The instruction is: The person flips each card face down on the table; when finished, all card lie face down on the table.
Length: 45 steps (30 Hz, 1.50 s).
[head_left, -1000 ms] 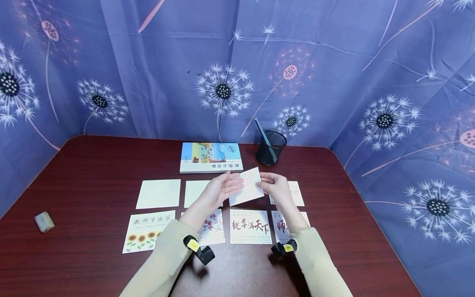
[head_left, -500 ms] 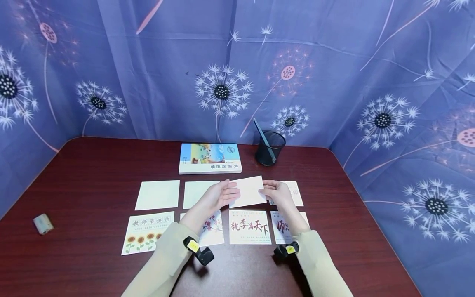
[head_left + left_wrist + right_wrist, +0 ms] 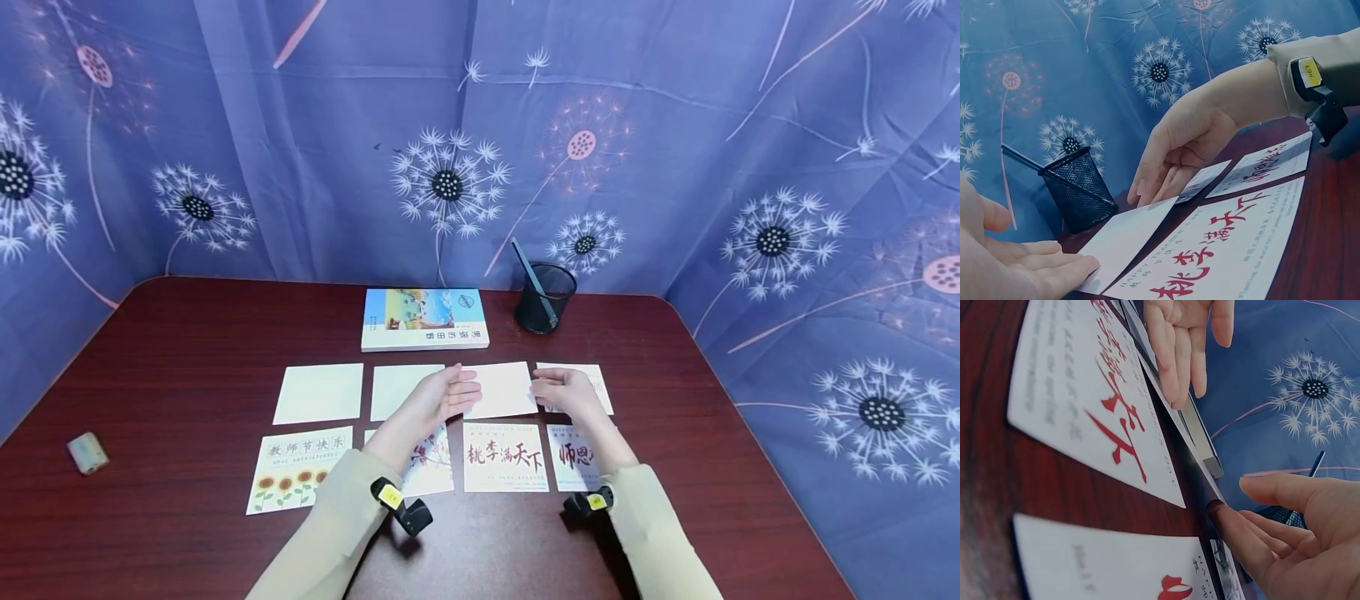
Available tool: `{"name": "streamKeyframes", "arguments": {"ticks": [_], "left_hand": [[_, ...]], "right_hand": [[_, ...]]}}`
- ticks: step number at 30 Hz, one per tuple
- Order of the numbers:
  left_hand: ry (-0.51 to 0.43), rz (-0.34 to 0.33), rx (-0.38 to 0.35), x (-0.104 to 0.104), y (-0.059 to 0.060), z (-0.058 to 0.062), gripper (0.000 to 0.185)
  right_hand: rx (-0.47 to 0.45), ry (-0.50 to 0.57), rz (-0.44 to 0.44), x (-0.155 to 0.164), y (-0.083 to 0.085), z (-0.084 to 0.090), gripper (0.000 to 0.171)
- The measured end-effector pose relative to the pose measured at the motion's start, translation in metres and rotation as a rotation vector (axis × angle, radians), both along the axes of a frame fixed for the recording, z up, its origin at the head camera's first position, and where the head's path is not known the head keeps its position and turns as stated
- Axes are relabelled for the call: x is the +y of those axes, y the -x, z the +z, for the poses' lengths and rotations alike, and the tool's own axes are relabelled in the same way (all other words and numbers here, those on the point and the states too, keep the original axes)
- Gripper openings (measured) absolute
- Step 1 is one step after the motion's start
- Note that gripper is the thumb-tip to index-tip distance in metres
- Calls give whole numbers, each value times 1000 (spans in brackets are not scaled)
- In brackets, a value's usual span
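Fingers straight and thumb held off, my left hand (image 3: 441, 396) touches the left end of the blank white card (image 3: 504, 390) without gripping it. My right hand (image 3: 567, 393) is at the opposite end, fingers loosely extended at the edge, thumb apart, pinching nothing. The card is between them, just beyond the card with red writing (image 3: 506, 457) and nearer me than the book (image 3: 425, 320).

A second ago it was raised and slanted, pinched in my right hand; half a second ago its right end was still up a little. Now it sits lower and squarer, and my right hand has drawn slightly rightward, baring more of the 师恩 card (image 3: 573, 454).

My right hand covers part of the far-right card (image 3: 600, 392). My left arm hides much of the blossom card (image 3: 435, 467) and a corner of the sunflower card (image 3: 300, 467). From the right wrist the white card shows nearly edge-on, so I can't tell whether it lies fully flat. The left-wrist view cuts off my left hand.
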<state>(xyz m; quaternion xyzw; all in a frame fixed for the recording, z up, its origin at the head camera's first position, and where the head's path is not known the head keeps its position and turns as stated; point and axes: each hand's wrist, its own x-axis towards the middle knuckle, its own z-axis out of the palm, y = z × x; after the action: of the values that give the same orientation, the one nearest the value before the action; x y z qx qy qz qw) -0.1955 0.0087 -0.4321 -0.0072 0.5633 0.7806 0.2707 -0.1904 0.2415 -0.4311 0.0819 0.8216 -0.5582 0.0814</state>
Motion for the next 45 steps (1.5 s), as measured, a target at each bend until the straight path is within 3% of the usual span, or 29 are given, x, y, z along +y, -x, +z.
{"name": "streamKeyframes", "arguments": {"ticks": [11, 17, 23, 35, 45], "left_hand": [[11, 9, -4, 0, 0, -1, 53], [9, 38, 8, 5, 3, 6, 51], [-38, 54, 11, 23, 9, 11, 49], [-107, 26, -44, 68, 13, -8, 53], [-140, 20, -10, 91, 6, -11, 56]], "right_hand": [[7, -31, 52, 9, -2, 2, 43], [68, -7, 82, 21, -5, 9, 44], [122, -49, 58, 41, -3, 10, 44], [151, -150, -42, 88, -6, 11, 48], [87, -159, 5, 104, -9, 12, 52]]}}
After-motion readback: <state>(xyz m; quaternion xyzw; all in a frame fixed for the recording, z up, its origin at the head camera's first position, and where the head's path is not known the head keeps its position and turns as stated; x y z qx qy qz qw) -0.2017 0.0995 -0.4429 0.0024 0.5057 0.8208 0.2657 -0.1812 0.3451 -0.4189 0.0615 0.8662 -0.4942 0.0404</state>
